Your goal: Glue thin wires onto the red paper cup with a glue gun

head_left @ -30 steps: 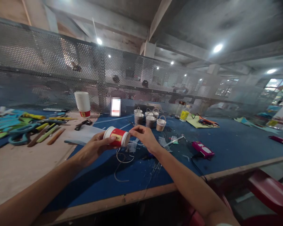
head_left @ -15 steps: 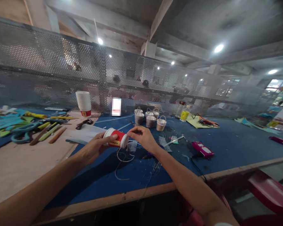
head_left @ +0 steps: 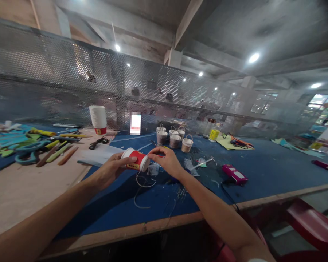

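Observation:
My left hand (head_left: pixel 112 168) is wrapped around a red and white paper cup (head_left: pixel 138 161), tilted on its side with its base toward the right. The fingers of my right hand (head_left: pixel 166 160) are pinched together at the base end of that cup; whatever they hold, if anything, is too small to make out. Below the cup, loops of thin pale cord (head_left: pixel 142 182) lie on the blue tabletop (head_left: pixel 112 214). Beyond my right hand stand several small buckets (head_left: pixel 175 139) with looped handles.
A stack of paper cups (head_left: pixel 98 118) stands back left. Scissors (head_left: pixel 27 156) and sticks lie among coloured pieces at left. A magenta device (head_left: pixel 234 174) with a cable sits right of my right arm. A yellow-labelled bottle (head_left: pixel 214 134) stands behind. A perforated metal screen (head_left: pixel 142 87) borders the table.
Both hands keep nearly the same pose around the cup. The whole view has shifted very slightly, with no other visible movement.

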The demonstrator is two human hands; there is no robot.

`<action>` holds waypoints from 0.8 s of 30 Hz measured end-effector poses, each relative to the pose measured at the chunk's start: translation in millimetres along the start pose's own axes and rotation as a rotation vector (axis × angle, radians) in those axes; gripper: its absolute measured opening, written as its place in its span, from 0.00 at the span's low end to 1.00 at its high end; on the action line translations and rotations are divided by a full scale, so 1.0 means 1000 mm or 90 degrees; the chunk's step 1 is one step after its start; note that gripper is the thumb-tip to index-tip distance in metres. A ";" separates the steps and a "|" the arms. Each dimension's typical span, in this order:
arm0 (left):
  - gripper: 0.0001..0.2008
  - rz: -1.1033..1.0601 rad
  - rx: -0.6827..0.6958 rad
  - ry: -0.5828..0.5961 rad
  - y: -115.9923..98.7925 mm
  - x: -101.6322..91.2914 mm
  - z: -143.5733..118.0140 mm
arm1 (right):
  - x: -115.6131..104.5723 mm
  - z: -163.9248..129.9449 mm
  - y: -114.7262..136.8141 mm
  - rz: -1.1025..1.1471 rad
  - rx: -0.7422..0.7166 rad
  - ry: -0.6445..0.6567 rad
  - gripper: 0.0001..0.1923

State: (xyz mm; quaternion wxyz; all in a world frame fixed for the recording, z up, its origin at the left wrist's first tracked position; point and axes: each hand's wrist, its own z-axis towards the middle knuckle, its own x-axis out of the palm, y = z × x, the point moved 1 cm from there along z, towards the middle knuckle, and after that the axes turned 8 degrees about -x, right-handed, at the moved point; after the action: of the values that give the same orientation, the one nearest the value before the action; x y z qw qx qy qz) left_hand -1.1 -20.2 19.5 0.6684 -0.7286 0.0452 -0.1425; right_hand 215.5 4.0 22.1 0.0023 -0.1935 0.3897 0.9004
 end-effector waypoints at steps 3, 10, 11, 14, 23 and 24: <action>0.09 0.005 0.005 -0.009 0.002 -0.003 0.002 | -0.002 0.000 0.002 -0.016 -0.008 0.003 0.07; 0.11 0.013 0.019 -0.052 0.003 -0.008 0.007 | -0.003 -0.003 0.006 -0.047 -0.039 0.031 0.07; 0.11 0.011 0.022 -0.062 0.002 -0.008 0.006 | -0.003 -0.004 0.006 -0.061 -0.051 0.029 0.07; 0.10 -0.017 0.024 -0.077 0.000 -0.008 0.005 | -0.007 -0.002 0.005 -0.122 -0.104 -0.018 0.08; 0.12 -0.095 0.005 -0.085 0.003 -0.015 0.011 | -0.040 0.012 -0.026 -0.271 -0.084 -0.171 0.09; 0.12 -0.098 0.005 -0.084 0.004 -0.015 0.012 | -0.042 0.013 -0.030 -0.296 -0.070 -0.160 0.08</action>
State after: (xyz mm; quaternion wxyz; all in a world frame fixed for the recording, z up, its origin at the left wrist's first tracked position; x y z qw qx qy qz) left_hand -11.9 -4.9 12.9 0.6598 -0.7351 -0.0558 -0.1455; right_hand 254.0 39.9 23.9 0.2469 -0.1644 0.2817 0.9125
